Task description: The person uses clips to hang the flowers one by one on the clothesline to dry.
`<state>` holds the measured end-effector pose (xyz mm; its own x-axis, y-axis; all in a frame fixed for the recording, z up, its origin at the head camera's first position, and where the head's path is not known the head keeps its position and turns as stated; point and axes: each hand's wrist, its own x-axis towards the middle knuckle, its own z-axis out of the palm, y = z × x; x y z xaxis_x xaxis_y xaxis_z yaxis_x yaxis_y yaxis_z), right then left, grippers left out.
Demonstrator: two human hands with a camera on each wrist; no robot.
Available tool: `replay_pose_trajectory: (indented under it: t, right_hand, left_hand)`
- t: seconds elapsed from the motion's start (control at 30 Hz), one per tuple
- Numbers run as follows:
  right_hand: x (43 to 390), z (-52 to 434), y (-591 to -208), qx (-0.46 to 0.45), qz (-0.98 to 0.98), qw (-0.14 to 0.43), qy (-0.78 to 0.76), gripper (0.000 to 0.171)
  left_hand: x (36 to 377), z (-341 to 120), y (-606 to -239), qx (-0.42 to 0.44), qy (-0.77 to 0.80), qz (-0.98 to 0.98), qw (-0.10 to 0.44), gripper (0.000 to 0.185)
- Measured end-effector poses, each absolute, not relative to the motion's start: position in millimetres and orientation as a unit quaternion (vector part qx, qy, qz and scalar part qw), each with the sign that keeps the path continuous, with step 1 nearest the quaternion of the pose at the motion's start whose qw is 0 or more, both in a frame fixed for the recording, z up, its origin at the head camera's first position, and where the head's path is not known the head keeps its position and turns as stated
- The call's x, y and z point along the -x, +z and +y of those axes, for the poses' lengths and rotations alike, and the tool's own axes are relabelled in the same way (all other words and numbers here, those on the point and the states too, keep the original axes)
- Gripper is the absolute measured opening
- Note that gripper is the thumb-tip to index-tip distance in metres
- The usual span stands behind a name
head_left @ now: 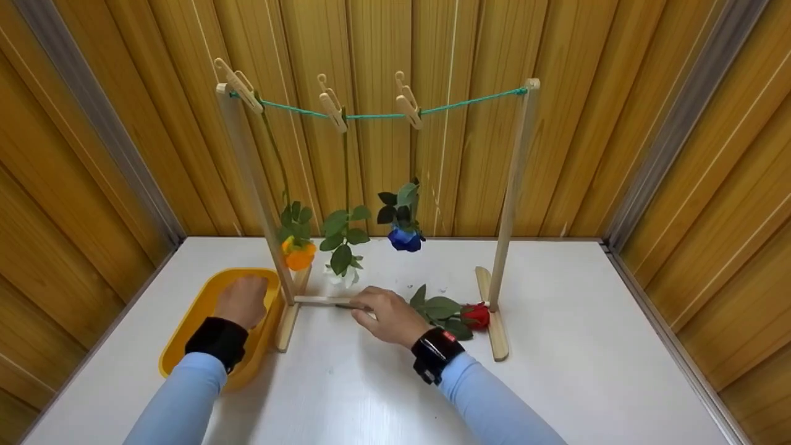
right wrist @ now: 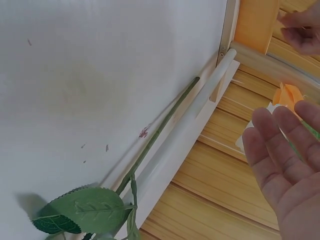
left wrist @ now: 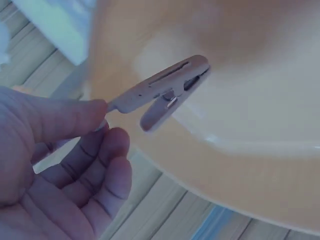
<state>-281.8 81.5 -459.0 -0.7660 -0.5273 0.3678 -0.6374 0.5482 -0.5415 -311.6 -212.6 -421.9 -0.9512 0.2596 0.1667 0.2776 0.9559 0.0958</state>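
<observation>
My left hand is over the yellow basin. In the left wrist view its thumb and forefinger pinch a clothespin by the thin end, with the pin's jaws away from the fingers. My right hand hovers by the frame's low crossbar, beside the stem of a red rose. In the right wrist view its fingers are spread and hold nothing, apart from the stem. The rose lies on the white table, its head at the right foot of the frame.
A wooden frame carries a green cord. Clothespins on it hold an orange flower, a white flower and a blue flower, heads down. Wood-patterned walls enclose the table.
</observation>
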Motion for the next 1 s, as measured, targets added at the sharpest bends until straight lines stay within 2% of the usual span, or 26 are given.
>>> replay_pose_trajectory:
  t: [0.23, 0.4, 0.73, 1.0]
  right_hand:
    - [281, 88, -460, -0.331, -0.867, 0.088, 0.360, 0.026]
    - [278, 93, -461, -0.325, -0.855, 0.090, 0.394, 0.029]
    - [267, 106, -479, -0.308, -0.823, 0.151, 0.453, 0.024]
    - [257, 120, -490, -0.278, -0.807, 0.165, 0.494, 0.026]
  left_hand:
    - [292, -193, -392, 0.146, -0.136, -0.963, 0.179, 0.021]
    - [276, -168, -383, 0.158, -0.209, -0.938, 0.229, 0.017]
    - [261, -123, -390, 0.175, -0.300, -0.900, 0.265, 0.017]
    - [253, -92, -407, 0.198, -0.342, -0.875, 0.281, 0.017]
